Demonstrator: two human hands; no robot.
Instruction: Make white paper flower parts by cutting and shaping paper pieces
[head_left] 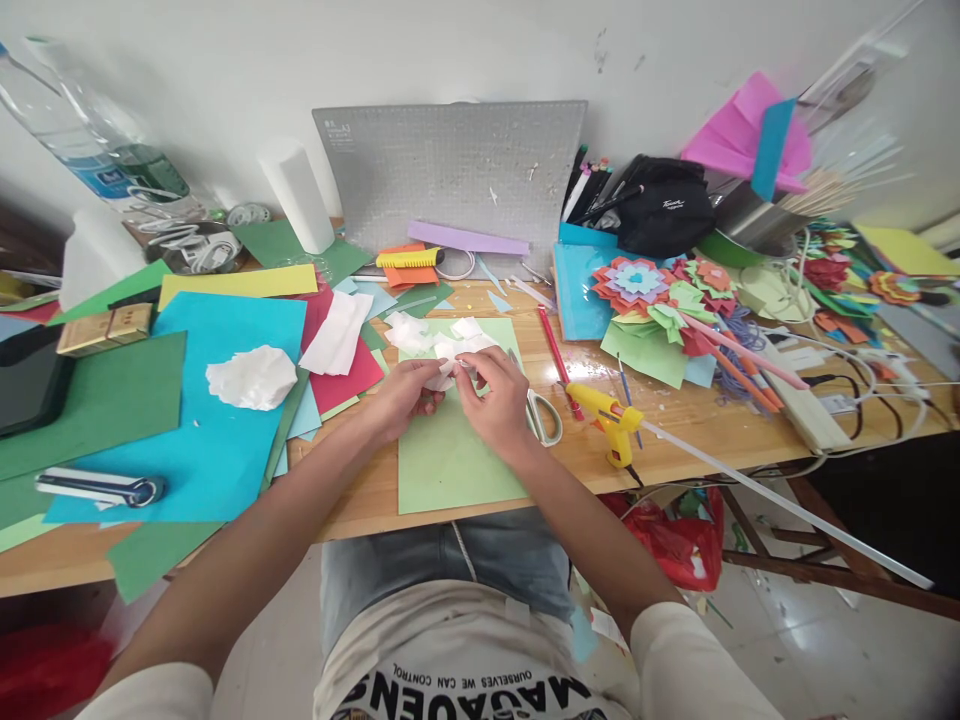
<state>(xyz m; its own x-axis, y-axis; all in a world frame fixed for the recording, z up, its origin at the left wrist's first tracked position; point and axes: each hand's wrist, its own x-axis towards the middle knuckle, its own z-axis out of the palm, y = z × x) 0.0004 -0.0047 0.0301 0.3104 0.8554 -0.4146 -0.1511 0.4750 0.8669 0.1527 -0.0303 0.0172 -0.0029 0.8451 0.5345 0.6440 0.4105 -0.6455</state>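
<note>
Both hands meet over a light green sheet on the wooden table. My left hand pinches a small piece of white tissue from the left. On its right side, my right hand grips the same piece with closed fingertips. Just behind the fingers, more white tissue pieces lie on the green sheet's far part. Scissors rest beside my right hand, partly hidden by it. A folded white tissue is on red paper to the left, and a crumpled white wad sits on blue paper.
A yellow glue gun with a long glue stick and a red pen lie to the right. Paper flowers are behind them. A grey cutting mat leans on the wall. A stapler lies at the left.
</note>
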